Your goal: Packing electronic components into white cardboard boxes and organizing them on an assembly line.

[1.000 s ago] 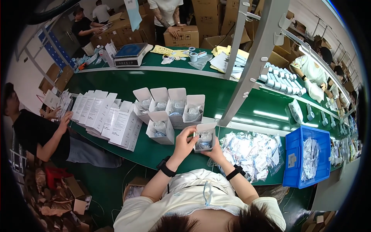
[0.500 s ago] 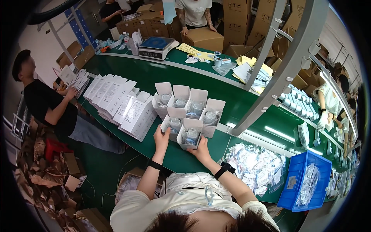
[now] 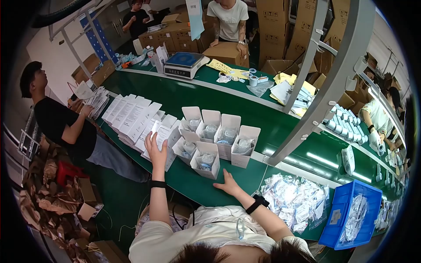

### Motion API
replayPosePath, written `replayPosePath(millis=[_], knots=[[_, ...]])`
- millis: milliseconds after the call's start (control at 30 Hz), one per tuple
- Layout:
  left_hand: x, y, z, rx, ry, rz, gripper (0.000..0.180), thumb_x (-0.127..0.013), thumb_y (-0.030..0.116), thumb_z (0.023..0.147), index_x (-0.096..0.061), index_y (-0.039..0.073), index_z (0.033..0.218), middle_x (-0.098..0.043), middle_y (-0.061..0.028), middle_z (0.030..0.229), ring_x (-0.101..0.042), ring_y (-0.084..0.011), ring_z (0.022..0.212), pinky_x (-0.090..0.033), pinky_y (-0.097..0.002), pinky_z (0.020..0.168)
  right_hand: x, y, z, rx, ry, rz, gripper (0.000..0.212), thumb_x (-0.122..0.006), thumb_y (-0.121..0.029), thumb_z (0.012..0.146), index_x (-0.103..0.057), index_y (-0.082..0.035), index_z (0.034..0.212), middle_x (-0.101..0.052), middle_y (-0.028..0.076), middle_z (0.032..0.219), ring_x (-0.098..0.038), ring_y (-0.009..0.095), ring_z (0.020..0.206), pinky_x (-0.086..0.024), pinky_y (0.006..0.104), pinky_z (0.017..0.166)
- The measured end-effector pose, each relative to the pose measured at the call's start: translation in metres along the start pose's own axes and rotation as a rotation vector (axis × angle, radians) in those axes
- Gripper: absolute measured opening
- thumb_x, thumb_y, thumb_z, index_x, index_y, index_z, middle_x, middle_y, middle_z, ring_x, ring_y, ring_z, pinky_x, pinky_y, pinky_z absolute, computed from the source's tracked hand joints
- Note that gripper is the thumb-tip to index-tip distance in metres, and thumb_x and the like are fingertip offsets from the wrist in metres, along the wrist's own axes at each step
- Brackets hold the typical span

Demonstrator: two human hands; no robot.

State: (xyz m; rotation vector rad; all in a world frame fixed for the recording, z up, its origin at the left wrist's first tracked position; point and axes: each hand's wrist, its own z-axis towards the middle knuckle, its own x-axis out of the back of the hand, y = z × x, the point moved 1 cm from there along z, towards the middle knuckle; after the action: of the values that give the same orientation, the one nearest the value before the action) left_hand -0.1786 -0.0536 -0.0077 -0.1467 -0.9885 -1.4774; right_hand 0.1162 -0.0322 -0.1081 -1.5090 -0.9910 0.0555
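Note:
My left hand [image 3: 156, 151] reaches up with fingers spread and touches the nearest white closed carton [image 3: 160, 136] of a leaning row on the green table [image 3: 184, 177]. My right hand [image 3: 227, 183] lies flat and open on the green surface, just right of a small open white box [image 3: 206, 160] holding a bagged item. Several more open white boxes [image 3: 220, 131] with bagged items stand in two rows behind it. Both wrists wear dark bands.
A pile of clear bagged parts [image 3: 294, 199] lies right of my right hand, beside a blue bin [image 3: 349, 215]. A person in black [image 3: 61, 125] handles cartons at the left. A scale [image 3: 186, 65], tape rolls and cardboard boxes [image 3: 226, 51] sit across the table. A grey frame post [image 3: 326, 90] slants overhead.
Both hands let go of the open box in front. My left hand moved left to the stack of closed cartons; my right hand dropped flat onto the table.

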Motion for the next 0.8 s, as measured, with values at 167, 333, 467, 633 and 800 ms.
replayPosePath(millis=[167, 333, 467, 633, 800], knots=[[-0.004, -0.009, 0.008, -0.009, -0.242, 0.385, 0.075, -0.072, 0.019, 0.064, -0.033, 0.004, 0.127, -0.025, -0.0164, 0.135, -0.02, -0.0352, 0.125, -0.02, -0.0513, 0.099, 0.046, 0.013, -0.038, -0.027, -0.132, 0.333, 0.055, -0.063, -0.022, 0.076, -0.041, 0.004, 0.119, -0.053, 0.014, 0.109, -0.051, 0.021, 0.101, -0.039, 0.0279, 0.089], [-0.014, -0.023, -0.004, 0.051, -0.578, 0.604, 0.089, -0.074, 0.018, 0.061, -0.022, 0.006, 0.132, -0.019, -0.0171, 0.138, -0.017, -0.0368, 0.127, -0.016, -0.056, 0.099, 0.056, 0.036, -0.069, -0.141, -0.073, 0.626, 0.038, -0.058, -0.013, 0.08, -0.047, 0.001, 0.114, -0.055, 0.009, 0.105, -0.054, 0.014, 0.093, -0.042, 0.0237, 0.083], [-0.01, -0.008, 0.002, 0.123, -0.418, 0.598, 0.093, -0.075, 0.015, 0.059, -0.019, 0.008, 0.134, -0.018, -0.0177, 0.138, -0.018, -0.0388, 0.126, -0.017, -0.0536, 0.099, 0.052, 0.043, -0.088, -0.206, -0.046, 0.651, 0.036, -0.057, -0.011, 0.081, -0.048, -0.001, 0.114, -0.055, 0.008, 0.104, -0.054, 0.013, 0.092, -0.042, 0.0231, 0.081], [0.046, 0.047, 0.008, 0.219, -0.032, 0.158, 0.098, -0.075, 0.009, 0.056, -0.017, 0.009, 0.134, -0.021, -0.0189, 0.136, -0.023, -0.0405, 0.122, -0.022, -0.0471, 0.1, 0.053, 0.025, -0.108, -0.154, -0.073, 0.66, 0.039, -0.057, -0.01, 0.081, -0.045, -0.002, 0.117, -0.054, 0.007, 0.104, -0.053, 0.013, 0.094, -0.042, 0.0234, 0.081], [0.076, 0.133, -0.026, 0.049, 0.023, -0.322, 0.103, -0.078, 0.011, 0.052, -0.016, 0.004, 0.133, -0.026, -0.0225, 0.129, -0.028, -0.0391, 0.116, -0.024, -0.0436, 0.097, 0.072, -0.033, -0.121, 0.064, -0.097, 0.76, 0.053, -0.062, -0.009, 0.075, -0.039, -0.003, 0.122, -0.051, 0.008, 0.111, -0.05, 0.017, 0.101, -0.042, 0.0285, 0.084]])
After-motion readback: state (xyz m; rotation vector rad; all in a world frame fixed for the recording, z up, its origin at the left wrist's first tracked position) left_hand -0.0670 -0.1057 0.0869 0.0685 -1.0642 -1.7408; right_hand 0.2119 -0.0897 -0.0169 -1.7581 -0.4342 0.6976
